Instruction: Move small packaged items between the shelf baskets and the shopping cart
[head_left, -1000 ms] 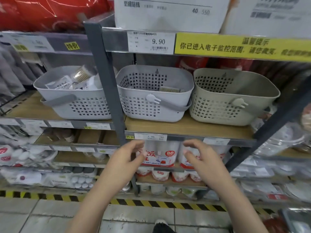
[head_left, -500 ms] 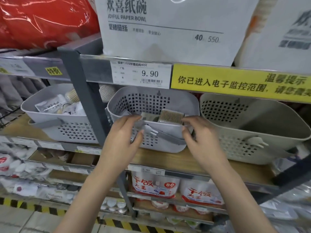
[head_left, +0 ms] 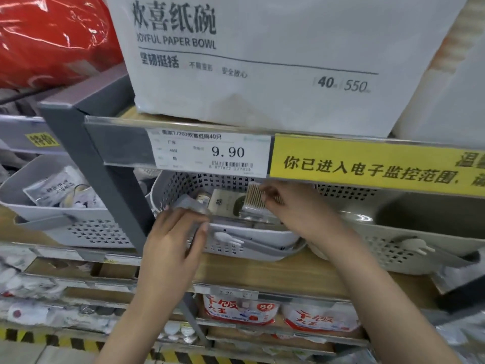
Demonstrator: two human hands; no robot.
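Observation:
The middle grey perforated basket point(head_left: 252, 237) stands on the wooden shelf and holds several small packets. My left hand point(head_left: 170, 248) is at its front left rim, fingers pinched on a small clear packet point(head_left: 187, 203) lifted just above the rim. Inside the basket on the right, my right hand point(head_left: 296, 208) has its fingers closed on a clear pack of thin wooden sticks point(head_left: 253, 199). A beige flat packet point(head_left: 225, 203) lies between the two hands. No shopping cart is in view.
A grey basket point(head_left: 78, 229) with white packets stands left of the grey shelf post point(head_left: 105, 185). A beige basket point(head_left: 393, 248) stands on the right. The upper shelf edge with its price tag point(head_left: 210, 151) hangs low over the baskets. Bagged goods fill the lower shelves.
The view has come closer and higher. Both hands rose from below the shelf to the middle basket's rim, then reached in; the left took a clear packet, the right the stick pack.

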